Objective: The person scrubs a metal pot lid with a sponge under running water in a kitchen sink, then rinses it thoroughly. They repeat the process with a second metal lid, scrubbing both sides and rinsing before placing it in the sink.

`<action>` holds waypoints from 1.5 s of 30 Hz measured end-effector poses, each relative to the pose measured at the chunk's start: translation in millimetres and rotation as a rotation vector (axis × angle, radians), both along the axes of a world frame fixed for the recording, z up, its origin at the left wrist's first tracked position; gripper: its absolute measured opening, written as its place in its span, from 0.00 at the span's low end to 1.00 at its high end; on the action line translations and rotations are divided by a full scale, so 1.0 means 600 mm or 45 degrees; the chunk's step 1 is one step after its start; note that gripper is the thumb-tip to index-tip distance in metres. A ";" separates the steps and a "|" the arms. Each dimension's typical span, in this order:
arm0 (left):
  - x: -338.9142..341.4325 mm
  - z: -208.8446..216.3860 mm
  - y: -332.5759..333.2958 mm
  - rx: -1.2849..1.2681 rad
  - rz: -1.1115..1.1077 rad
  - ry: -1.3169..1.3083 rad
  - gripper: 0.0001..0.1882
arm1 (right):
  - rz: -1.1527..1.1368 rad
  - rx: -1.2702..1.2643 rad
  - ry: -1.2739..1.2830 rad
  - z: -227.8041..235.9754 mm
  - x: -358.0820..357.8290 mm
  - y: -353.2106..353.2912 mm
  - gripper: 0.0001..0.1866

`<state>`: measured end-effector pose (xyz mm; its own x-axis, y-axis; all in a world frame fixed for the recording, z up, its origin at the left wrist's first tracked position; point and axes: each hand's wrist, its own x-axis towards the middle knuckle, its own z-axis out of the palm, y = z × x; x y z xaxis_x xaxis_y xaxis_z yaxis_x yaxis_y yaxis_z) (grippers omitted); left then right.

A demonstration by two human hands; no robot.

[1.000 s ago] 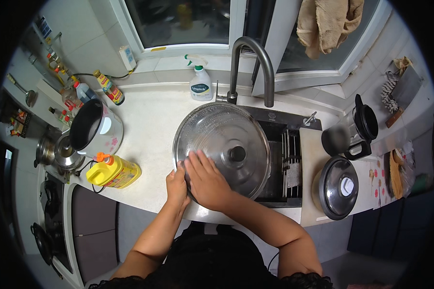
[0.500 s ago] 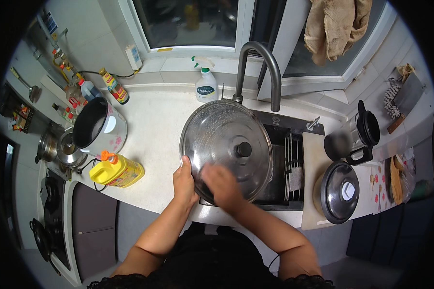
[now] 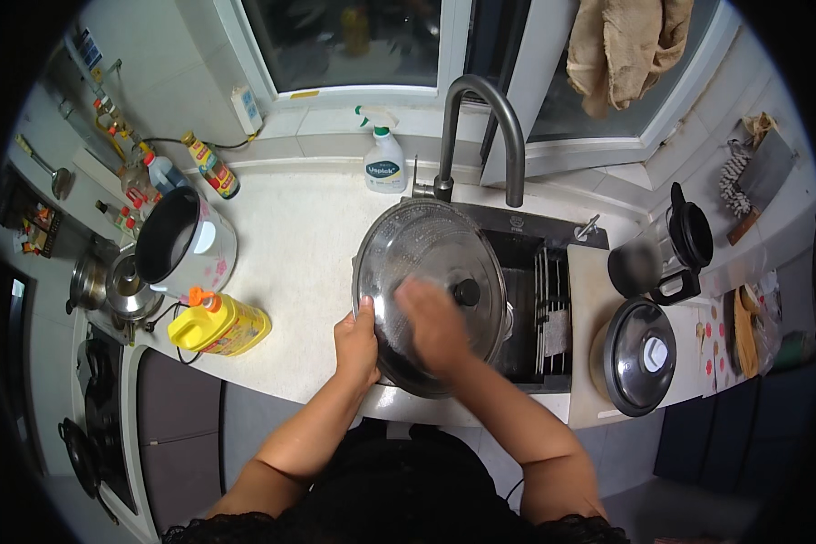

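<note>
A large round glass pot lid (image 3: 426, 238) with a metal rim and black knob is tilted over the sink, its surface covered with droplets. My left hand (image 3: 357, 349) is closed on the near left rim, with the thumb on the upper face. My right hand (image 3: 435, 334) lies on the glass just left of the knob, fingers stretched out and somewhat blurred by motion. Nothing shows in the right hand, though its palm side is hidden. Behind and under the lid, part of the black sink (image 3: 519, 354) and a metal rim below the lid are visible.
A curved grey faucet (image 3: 514, 150) rises behind the lid, beside a white spray bottle (image 3: 384, 163). On the left stand a yellow jug (image 3: 222, 328) and a white pot (image 3: 210, 249). To the right are a lidded pot (image 3: 636, 358) and a blender jug (image 3: 684, 245).
The lid has shifted slightly right and tilted more steeply. My right hand has slid up and right across the glass, while my left hand keeps its hold on the rim.
</note>
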<state>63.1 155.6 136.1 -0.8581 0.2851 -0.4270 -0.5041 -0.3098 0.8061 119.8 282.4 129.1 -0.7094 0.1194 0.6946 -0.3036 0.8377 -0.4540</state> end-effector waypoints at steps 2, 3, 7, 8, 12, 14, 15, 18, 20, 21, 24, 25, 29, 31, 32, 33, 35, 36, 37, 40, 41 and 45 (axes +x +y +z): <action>-0.004 -0.005 -0.008 -0.028 -0.014 -0.001 0.17 | 0.159 0.016 0.018 0.007 0.020 -0.041 0.16; -0.004 -0.005 -0.007 -0.014 -0.017 -0.012 0.17 | 0.024 0.028 -0.085 0.003 0.013 -0.026 0.16; 0.016 0.013 -0.004 -0.018 -0.057 0.005 0.14 | -0.224 0.016 -0.173 -0.026 -0.020 0.048 0.20; 0.011 0.007 -0.002 -0.032 -0.075 0.038 0.13 | -0.109 0.101 -0.132 -0.020 -0.012 0.032 0.19; 0.004 0.007 -0.016 -0.063 -0.186 0.160 0.09 | -0.048 0.097 -0.135 0.026 -0.036 0.029 0.19; 0.007 0.030 -0.007 -0.081 -0.315 0.202 0.07 | -0.202 -0.142 -0.119 0.040 -0.069 0.065 0.17; 0.009 0.029 -0.005 -0.060 -0.334 0.214 0.07 | -0.068 -0.052 -0.099 0.044 -0.066 0.060 0.16; 0.004 0.016 -0.015 -0.004 -0.343 0.286 0.09 | 0.328 0.113 -0.086 0.059 -0.046 0.019 0.14; 0.007 0.021 -0.020 -0.035 -0.424 0.271 0.10 | 0.155 0.160 -0.084 0.059 -0.061 0.046 0.13; 0.010 0.022 -0.021 -0.051 -0.463 0.261 0.10 | 0.070 0.183 -0.085 0.057 -0.074 0.065 0.12; 0.015 0.020 -0.020 -0.144 -0.519 0.253 0.13 | 0.075 0.009 -0.133 0.044 -0.082 0.089 0.10; 0.010 0.017 -0.018 -0.185 -0.529 0.270 0.13 | 0.147 0.135 -0.106 0.043 -0.083 0.091 0.10; 0.005 0.007 -0.029 -0.098 -0.480 0.332 0.13 | 0.523 0.191 -0.049 0.056 -0.063 0.040 0.12; 0.005 0.017 -0.028 -0.057 -0.502 0.331 0.12 | 0.067 0.118 -0.073 0.069 -0.086 0.089 0.10; 0.009 0.025 -0.024 -0.054 -0.492 0.326 0.12 | -0.142 0.066 -0.012 0.063 -0.099 0.126 0.10; 0.012 0.026 -0.020 -0.018 -0.464 0.311 0.11 | -0.312 -0.243 -0.031 0.037 -0.108 0.158 0.09; 0.012 0.021 -0.025 0.042 -0.406 0.284 0.10 | -0.466 -0.299 -0.072 0.014 -0.103 0.180 0.09; 0.008 0.010 -0.034 -0.019 -0.391 0.288 0.09 | -0.459 -0.310 -0.090 0.000 -0.090 0.179 0.09; 0.005 0.007 -0.045 -0.052 -0.350 0.289 0.09 | -0.443 -0.321 -0.111 -0.011 -0.080 0.179 0.09; -0.011 -0.016 -0.091 -0.043 -0.214 0.169 0.12 | -0.520 -0.458 -0.222 -0.054 -0.039 0.217 0.10; -0.014 -0.014 -0.095 -0.008 -0.151 0.145 0.13 | -0.569 -0.517 -0.290 -0.077 -0.024 0.239 0.10; -0.017 -0.027 -0.090 0.167 -0.007 0.085 0.18 | -0.391 -1.176 -0.398 -0.165 0.005 0.261 0.15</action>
<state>53.2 101.4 119.8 -0.8815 0.3397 -0.3280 -0.4530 -0.4122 0.7905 122.6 439.0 29.8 -0.6918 0.7215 0.0283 0.1078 0.1420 -0.9840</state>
